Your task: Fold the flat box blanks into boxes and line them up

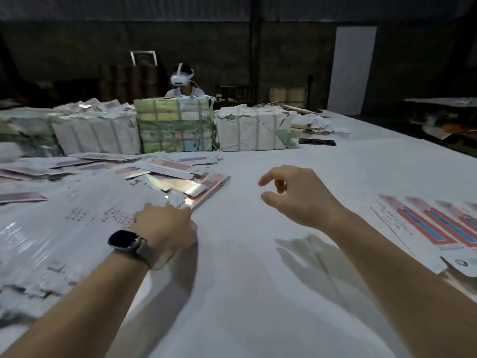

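Four wrapped bundles (178, 125), four folded boxes (433, 226) in a row, two hands (165, 226).

I read this as a packing workshop or warehouse floor. I see a long white work table (258, 293) running to the far right, with strapped paper-wrapped bundles (178, 125) stacked in a row across its far side. Loose printed box blanks (178, 177) lie heaped at near left, and more sit in a neat row (433, 223) at near right. Behind, the walls are dark and bare, cartons (286, 95) stand against them, and another worker wearing a white headset (180, 79) sits behind the bundles.
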Available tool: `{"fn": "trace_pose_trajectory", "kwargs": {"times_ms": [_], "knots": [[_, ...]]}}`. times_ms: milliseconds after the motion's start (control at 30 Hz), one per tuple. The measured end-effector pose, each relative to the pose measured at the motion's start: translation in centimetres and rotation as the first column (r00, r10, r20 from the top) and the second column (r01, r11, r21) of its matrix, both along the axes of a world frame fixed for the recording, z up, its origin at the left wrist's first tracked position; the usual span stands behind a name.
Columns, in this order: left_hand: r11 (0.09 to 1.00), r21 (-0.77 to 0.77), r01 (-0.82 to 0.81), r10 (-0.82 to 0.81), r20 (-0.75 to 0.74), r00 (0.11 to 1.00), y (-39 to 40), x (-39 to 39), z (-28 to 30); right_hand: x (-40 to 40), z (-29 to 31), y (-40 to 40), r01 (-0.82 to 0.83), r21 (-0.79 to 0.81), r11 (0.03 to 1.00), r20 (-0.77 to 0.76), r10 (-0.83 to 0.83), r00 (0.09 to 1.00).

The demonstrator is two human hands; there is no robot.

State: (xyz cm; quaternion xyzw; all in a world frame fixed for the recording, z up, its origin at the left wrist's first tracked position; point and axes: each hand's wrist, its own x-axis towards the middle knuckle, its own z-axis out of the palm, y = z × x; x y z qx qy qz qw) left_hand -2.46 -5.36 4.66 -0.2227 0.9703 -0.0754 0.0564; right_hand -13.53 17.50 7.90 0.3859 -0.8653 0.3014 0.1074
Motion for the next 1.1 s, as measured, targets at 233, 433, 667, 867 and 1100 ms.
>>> {"fn": "trace_pose_trajectory", "kwargs": {"times_ms": [233, 433, 667, 867, 1100], "knots": [[0.996, -0.073, 0.057, -0.058, -0.014, 0.998, 0.3, -0.2, -0.4, 2.0, -0.8, -1.4, -0.114, -0.001, 0.993, -0.052, 0.114, 0.992], [0.999, -0.002, -0.037, 0.037, 0.006, 0.999, -1.7, 0.2, 0.3, 1.9, -1.7, -1.8, -0.115, 0.015, 0.993, -0.076, 0.116, 0.99], [1.0, 0.025, 0.016, -0.016, 0.01, 1.0, -2.3, 0.2, 0.9, 1.8, -2.2, -1.9, -0.12, 0.01, 0.993, -0.071, 0.12, 0.99], [0.994, 0.086, 0.07, -0.062, -0.099, 0.993, -0.4, 0.3, 2.2, 1.8, -2.2, -2.0, -0.12, -0.023, 0.992, -0.074, 0.118, 0.99], [0.796, 0.419, 0.437, -0.051, -0.673, 0.738, 4.9, -0.1, 5.0, 2.2, -1.3, -2.3, -0.122, -0.354, 0.927, -0.022, 0.122, 0.992]]}}
